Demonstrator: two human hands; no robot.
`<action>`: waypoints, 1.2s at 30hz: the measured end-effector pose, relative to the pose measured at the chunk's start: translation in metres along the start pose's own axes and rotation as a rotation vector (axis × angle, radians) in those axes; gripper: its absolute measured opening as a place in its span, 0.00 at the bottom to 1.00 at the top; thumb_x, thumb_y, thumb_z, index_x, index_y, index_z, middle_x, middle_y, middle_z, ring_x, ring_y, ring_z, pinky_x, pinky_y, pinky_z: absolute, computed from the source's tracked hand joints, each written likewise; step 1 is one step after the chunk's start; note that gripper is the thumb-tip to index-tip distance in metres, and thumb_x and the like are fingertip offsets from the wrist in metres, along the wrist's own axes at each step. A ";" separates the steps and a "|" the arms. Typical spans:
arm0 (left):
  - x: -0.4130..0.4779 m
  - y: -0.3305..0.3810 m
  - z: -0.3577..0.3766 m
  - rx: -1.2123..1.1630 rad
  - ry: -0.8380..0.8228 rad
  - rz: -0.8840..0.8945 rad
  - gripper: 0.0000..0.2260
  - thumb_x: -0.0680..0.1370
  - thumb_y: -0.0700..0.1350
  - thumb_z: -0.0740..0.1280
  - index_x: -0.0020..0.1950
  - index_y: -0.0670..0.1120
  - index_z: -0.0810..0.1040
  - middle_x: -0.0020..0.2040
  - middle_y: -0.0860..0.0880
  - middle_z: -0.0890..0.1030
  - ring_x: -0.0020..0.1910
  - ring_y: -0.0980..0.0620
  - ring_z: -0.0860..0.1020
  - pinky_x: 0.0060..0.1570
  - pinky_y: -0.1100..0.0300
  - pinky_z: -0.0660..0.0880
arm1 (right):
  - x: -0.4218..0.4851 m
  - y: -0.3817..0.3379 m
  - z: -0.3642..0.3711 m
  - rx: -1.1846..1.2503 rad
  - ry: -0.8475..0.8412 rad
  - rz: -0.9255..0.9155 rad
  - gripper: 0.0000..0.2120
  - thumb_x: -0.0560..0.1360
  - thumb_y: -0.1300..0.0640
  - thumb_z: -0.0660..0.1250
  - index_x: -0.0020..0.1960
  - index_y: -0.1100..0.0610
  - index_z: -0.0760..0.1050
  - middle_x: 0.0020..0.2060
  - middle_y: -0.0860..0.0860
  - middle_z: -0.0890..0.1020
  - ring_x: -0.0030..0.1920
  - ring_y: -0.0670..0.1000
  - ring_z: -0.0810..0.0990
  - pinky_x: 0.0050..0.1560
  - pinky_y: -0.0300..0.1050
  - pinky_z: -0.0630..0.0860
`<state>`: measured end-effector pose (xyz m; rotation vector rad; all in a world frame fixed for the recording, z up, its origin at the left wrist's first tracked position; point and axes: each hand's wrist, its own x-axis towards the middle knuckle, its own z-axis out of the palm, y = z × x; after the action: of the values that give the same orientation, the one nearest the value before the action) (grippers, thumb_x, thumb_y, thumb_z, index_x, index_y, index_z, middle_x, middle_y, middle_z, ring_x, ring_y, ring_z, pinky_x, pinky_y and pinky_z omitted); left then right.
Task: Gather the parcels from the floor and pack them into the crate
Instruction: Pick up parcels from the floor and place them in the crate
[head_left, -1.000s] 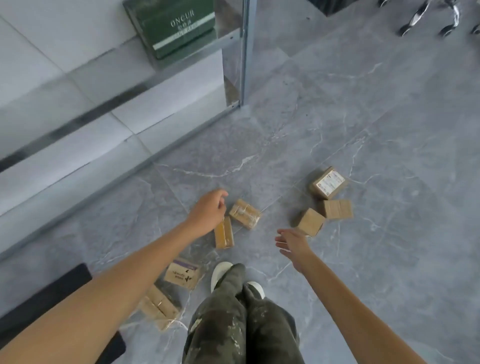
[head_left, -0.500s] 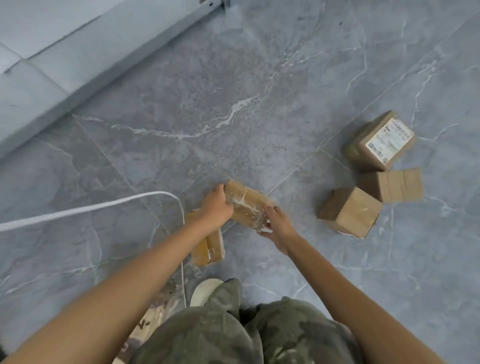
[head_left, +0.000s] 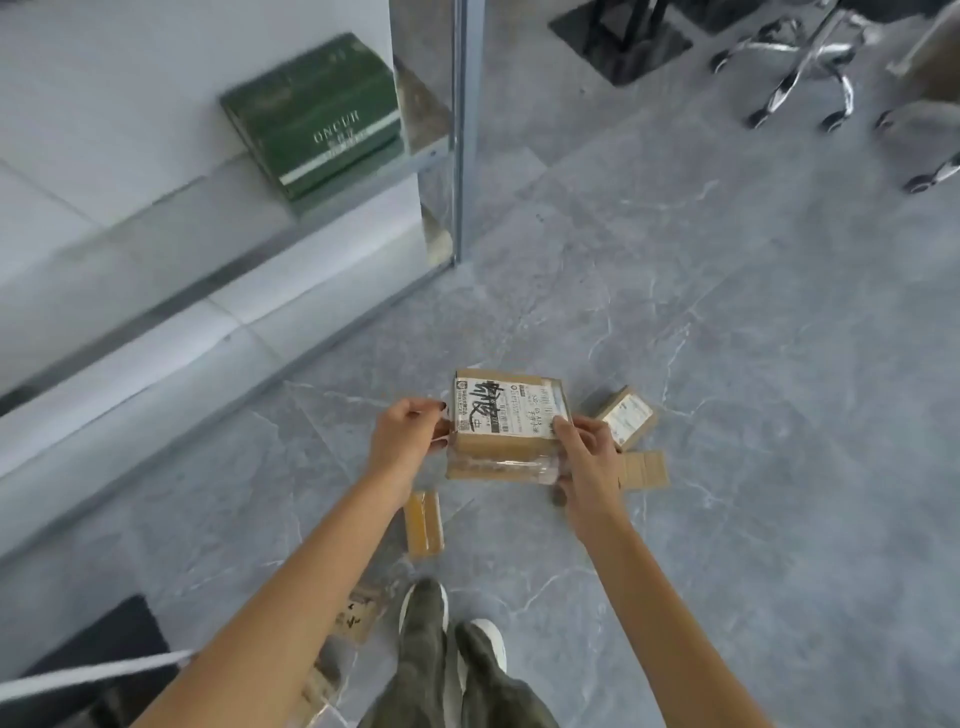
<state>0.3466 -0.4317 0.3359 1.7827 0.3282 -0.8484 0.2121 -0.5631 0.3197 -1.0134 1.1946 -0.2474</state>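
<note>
Clasping parcel (head_left: 506, 431) between left hand (head_left: 408, 441) and right hand (head_left: 587, 465), fingers (head_left: 563, 430) apparently round sides

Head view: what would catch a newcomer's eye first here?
The labelled parcel with black scrawl, held centre frame between the left grip and right grip. Next, the green box behind the glass, upper left, and a narrow parcel lying on the grey floor just below the held one.

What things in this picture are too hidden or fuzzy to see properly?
Head view:
- Small print on the held parcel: too small to read.
- Most of the floor parcel: hidden under the left arm.
- Part of the flat carton: behind the right hand.
- The crate: not seen anywhere.
</note>
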 end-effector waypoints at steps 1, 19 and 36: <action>-0.027 0.033 -0.006 -0.053 -0.003 0.022 0.04 0.78 0.39 0.64 0.47 0.43 0.78 0.44 0.44 0.82 0.41 0.50 0.81 0.44 0.57 0.79 | -0.024 -0.035 0.005 0.017 -0.036 -0.046 0.09 0.74 0.52 0.69 0.52 0.50 0.72 0.52 0.52 0.81 0.51 0.52 0.80 0.46 0.46 0.77; -0.438 0.303 -0.196 -0.089 -0.837 0.527 0.29 0.70 0.59 0.72 0.66 0.47 0.75 0.62 0.40 0.78 0.59 0.42 0.78 0.57 0.45 0.75 | -0.438 -0.396 0.025 -0.089 -0.583 -0.968 0.10 0.78 0.57 0.62 0.53 0.56 0.81 0.42 0.53 0.84 0.41 0.46 0.81 0.42 0.37 0.76; -0.631 0.109 -0.336 0.011 -0.476 0.791 0.34 0.70 0.57 0.71 0.73 0.65 0.59 0.68 0.54 0.73 0.67 0.52 0.73 0.68 0.41 0.67 | -0.656 -0.189 -0.002 -0.125 -0.889 -0.862 0.27 0.74 0.40 0.62 0.72 0.35 0.58 0.66 0.44 0.75 0.66 0.49 0.74 0.65 0.52 0.73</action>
<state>0.0947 -0.0561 0.9002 1.4670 -0.6563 -0.6519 0.0114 -0.2471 0.8908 -1.4882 -0.0734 -0.3374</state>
